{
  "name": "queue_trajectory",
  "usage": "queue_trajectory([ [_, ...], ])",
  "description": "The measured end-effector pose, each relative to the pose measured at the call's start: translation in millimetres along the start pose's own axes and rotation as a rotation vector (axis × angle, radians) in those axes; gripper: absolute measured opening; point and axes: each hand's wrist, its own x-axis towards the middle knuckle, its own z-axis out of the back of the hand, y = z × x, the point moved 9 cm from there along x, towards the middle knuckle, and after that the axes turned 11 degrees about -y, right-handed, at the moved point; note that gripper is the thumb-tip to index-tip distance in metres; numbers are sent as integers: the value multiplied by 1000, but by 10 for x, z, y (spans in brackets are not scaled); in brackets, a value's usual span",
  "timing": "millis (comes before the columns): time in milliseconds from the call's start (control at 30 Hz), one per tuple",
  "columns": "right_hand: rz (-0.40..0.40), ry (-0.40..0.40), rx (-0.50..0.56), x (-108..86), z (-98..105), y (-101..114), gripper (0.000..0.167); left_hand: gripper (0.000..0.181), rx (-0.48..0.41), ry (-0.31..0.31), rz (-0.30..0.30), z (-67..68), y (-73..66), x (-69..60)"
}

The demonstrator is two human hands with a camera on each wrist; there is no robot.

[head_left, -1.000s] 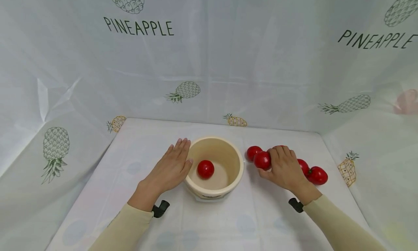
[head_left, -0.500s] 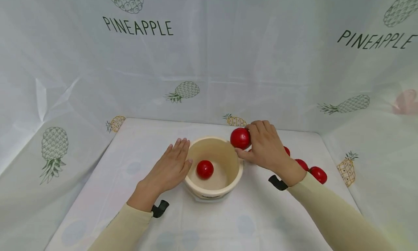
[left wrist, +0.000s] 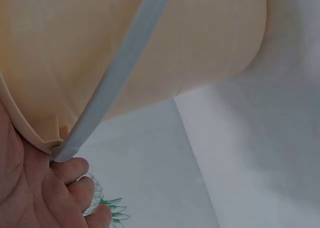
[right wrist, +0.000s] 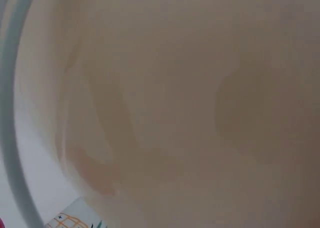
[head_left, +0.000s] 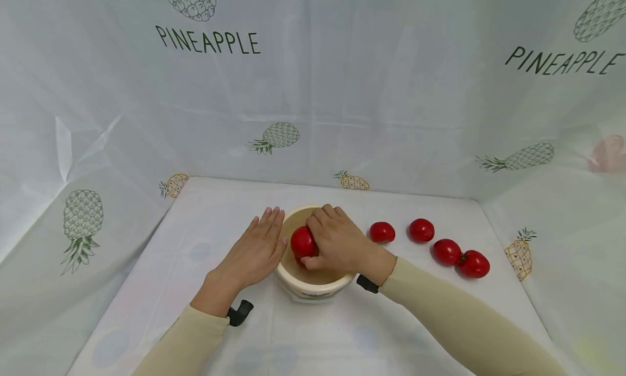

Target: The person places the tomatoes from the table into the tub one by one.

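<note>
While the left hand (head_left: 250, 252), fingers straight and side by side, rests against the left rim of the pot (head_left: 317, 289), a tomato (head_left: 302, 242) is in its mouth, depth unclear, pinched between thumb and fingers of the right hand (head_left: 339, 244). Farther right lie a second tomato (head_left: 382, 232), a third (head_left: 421, 230) near it, then two touching (head_left: 447, 252).

Bucket (head_left: 318, 289) on table (head_left: 313, 343), tomatoes (head_left: 447, 252) to right

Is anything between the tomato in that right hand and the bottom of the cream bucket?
It seems so: inside the bucket, another tomato peeks out just below the held tomato in the right hand. I can't tell whether they touch.
</note>
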Motion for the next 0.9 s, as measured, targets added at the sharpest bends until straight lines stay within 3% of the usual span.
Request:
queue_trajectory([
  [267, 40, 78, -48, 8, -158, 126, 65, 67, 8, -6, -5, 1, -6, 1],
  [900, 88, 134, -95, -15, -296, 215, 64, 67, 42, -29, -11, 30, -23, 5],
])
